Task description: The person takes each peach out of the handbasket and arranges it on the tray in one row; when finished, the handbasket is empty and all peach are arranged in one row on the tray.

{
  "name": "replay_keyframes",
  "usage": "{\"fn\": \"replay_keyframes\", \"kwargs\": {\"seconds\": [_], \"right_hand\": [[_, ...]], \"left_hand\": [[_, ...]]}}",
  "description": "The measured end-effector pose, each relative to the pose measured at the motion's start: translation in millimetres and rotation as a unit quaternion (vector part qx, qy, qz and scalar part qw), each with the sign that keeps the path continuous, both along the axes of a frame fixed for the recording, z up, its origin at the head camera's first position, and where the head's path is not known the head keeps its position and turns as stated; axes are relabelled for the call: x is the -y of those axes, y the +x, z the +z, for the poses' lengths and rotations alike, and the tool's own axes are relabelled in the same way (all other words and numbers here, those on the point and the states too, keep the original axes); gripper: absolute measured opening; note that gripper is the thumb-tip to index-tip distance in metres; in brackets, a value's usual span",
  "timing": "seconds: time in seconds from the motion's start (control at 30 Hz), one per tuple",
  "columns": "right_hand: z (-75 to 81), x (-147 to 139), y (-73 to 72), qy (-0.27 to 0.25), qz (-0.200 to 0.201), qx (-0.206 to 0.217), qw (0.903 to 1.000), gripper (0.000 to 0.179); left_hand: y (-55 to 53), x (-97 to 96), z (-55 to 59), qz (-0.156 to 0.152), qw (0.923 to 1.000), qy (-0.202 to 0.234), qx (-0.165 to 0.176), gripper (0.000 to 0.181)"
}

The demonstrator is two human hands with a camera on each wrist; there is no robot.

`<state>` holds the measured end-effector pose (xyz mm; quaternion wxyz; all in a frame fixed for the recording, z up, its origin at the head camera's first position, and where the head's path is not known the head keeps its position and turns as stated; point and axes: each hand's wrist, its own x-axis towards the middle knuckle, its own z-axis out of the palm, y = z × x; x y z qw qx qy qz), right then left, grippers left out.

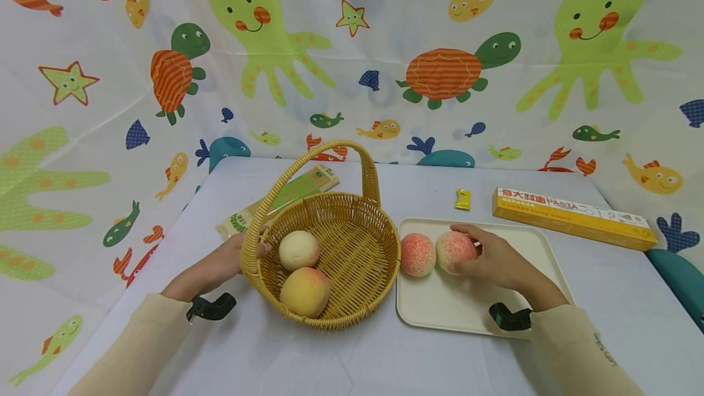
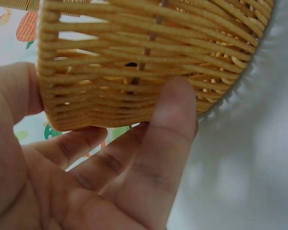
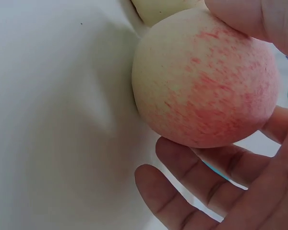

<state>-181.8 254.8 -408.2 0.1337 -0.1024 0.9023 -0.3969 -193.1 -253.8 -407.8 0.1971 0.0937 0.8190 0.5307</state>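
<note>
My left hand (image 1: 222,260) grips the side of a wicker basket (image 1: 352,255), its thumb over the rim and the fingers against the outer weave, as the left wrist view shows. Inside the basket lie a pale peach (image 1: 299,250) and a yellow peach (image 1: 305,292). Over a cream tray (image 1: 467,313), my right hand (image 1: 495,261) holds a pink-speckled peach (image 3: 206,81) between thumb and fingers. Right beside it on the tray sits a redder peach (image 1: 417,255), close to the basket's right edge.
Behind the tray lie a yellow pasta box (image 1: 572,219) and a small yellow packet (image 1: 463,199). A green and tan flat package (image 1: 297,191) lies behind the basket, partly hidden by it. A patterned curtain (image 1: 341,66) hangs along the back of the white table (image 1: 363,359).
</note>
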Motion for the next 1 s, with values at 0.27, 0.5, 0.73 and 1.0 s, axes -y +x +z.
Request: {"fn": "replay_keyframes", "kwargs": {"seconds": [0.27, 0.5, 0.73, 1.0], "right_hand": [[-2.9, -0.3, -0.5, -0.004, 0.002, -0.006, 1.0, 0.085], [-2.4, -0.2, 0.1, 0.004, -0.003, -0.007, 1.0, 0.084], [-1.5, 1.0, 0.3, 0.007, -0.007, -0.003, 0.9999, 0.085], [-0.6, 2.4, 2.2, 0.0, -0.008, 0.008, 0.9999, 0.085]], "left_hand": [[0.3, -0.2, -0.3, -0.002, 1.0, -0.003, 0.002, 0.066], [0.1, -0.1, -0.4, -0.003, 1.0, 0.002, 0.004, 0.064], [-0.1, -0.2, 0.3, -0.007, 1.0, 0.003, 0.002, 0.063], [1.0, -0.4, 0.9, -0.005, 1.0, 0.005, -0.001, 0.062]]}}
